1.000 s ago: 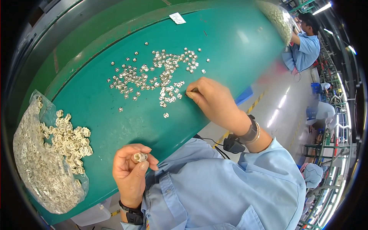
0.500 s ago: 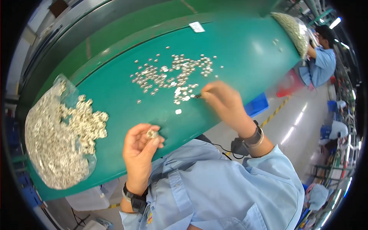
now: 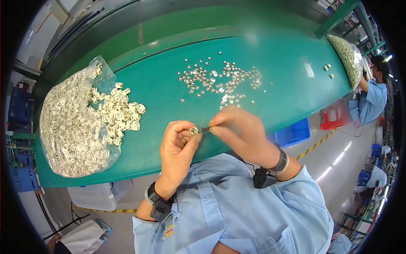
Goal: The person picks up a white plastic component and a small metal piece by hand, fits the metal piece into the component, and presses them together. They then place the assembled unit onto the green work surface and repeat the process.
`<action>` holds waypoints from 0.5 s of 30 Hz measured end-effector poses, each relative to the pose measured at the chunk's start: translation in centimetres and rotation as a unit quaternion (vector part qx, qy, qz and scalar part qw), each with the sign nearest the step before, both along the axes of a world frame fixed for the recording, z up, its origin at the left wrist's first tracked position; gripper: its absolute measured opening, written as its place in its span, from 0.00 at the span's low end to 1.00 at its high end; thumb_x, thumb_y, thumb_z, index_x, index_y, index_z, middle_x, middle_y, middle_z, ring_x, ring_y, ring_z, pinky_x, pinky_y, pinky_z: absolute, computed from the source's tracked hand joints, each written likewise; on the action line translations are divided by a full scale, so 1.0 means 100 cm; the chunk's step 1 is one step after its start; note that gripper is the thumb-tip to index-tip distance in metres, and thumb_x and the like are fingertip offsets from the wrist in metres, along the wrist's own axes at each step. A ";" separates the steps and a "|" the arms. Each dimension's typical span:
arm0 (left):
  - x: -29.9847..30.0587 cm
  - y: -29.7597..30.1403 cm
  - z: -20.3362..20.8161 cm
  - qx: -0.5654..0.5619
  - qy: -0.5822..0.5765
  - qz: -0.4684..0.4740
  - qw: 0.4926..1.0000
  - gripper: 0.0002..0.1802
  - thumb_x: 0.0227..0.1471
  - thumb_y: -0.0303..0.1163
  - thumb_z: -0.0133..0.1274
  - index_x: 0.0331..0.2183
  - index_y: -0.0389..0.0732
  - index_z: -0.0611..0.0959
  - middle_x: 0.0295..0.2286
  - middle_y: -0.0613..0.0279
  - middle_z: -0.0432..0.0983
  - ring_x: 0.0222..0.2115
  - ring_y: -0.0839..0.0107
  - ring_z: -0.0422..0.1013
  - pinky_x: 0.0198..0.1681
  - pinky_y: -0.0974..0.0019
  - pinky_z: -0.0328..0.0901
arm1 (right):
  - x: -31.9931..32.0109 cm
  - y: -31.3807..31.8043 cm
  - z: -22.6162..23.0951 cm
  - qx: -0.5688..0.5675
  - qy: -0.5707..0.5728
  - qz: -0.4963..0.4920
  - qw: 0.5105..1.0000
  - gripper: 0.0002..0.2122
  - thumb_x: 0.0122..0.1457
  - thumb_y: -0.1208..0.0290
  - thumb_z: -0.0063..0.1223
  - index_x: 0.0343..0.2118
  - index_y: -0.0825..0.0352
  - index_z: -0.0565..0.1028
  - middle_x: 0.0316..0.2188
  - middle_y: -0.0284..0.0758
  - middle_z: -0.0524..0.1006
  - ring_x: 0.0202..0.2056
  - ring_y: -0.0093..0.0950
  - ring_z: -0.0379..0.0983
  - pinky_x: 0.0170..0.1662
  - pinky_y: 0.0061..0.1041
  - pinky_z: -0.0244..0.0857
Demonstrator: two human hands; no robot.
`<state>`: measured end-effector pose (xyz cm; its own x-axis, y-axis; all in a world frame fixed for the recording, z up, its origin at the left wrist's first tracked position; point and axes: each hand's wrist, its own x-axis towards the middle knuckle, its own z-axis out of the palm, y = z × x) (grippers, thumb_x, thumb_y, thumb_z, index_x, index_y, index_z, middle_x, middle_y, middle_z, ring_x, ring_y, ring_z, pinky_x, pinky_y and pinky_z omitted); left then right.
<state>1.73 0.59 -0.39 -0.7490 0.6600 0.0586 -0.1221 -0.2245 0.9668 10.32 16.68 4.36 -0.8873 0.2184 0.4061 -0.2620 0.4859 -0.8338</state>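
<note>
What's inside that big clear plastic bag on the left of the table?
The clear bag shows many small cream-coloured parts packed inside, resembling the loose pile at its right side. Whatever lies deeper is covered by the outer layer and cannot be seen.

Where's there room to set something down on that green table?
Bare tabletop lies between the ivory plastic parts and silver discs, and between those discs and the white slip. The left end, under the clear bag, is crowded.
</note>
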 end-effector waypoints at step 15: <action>0.001 0.000 -0.002 0.008 0.030 0.015 0.999 0.13 0.52 0.14 0.52 0.40 0.36 0.72 0.38 0.65 0.66 0.33 0.80 0.69 0.35 0.76 0.67 | -0.011 -0.008 -0.007 0.068 0.002 0.005 0.998 0.07 0.53 0.80 0.57 0.36 0.67 0.74 0.29 0.36 0.75 0.29 0.28 0.74 0.31 0.24 0.68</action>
